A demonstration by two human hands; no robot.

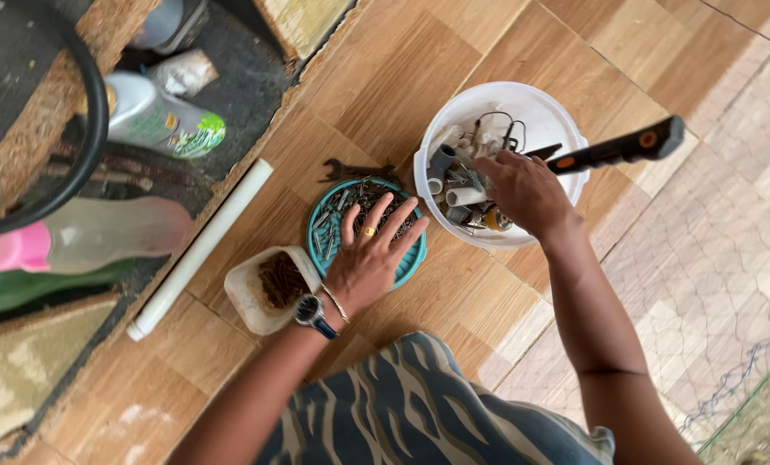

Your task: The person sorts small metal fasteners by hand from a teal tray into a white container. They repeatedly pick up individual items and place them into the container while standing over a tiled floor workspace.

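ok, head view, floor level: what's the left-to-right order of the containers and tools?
white pipe → cut plastic tub of rusty bits → teal lid of nails under the left hand → white bucket of fittings with the right hand in it → black-handled tool.

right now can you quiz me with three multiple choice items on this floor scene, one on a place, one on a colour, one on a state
1. Where does the left hand rest?
A. on the teal dish of nails
B. on the white pipe
C. on the pink-capped bottle

2. What colour is the bucket that the right hand reaches into?
A. black
B. white
C. green

3. How do the left hand's fingers lie?
A. curled into a fist
B. pinching a wrench
C. spread flat over the nails

Answers:
1. A, since the palm and fingers lie on the nails in the teal dish.
2. B, since its rim and inner wall are white around the pipe fittings.
3. C, since the fingers fan out apart across the pile.
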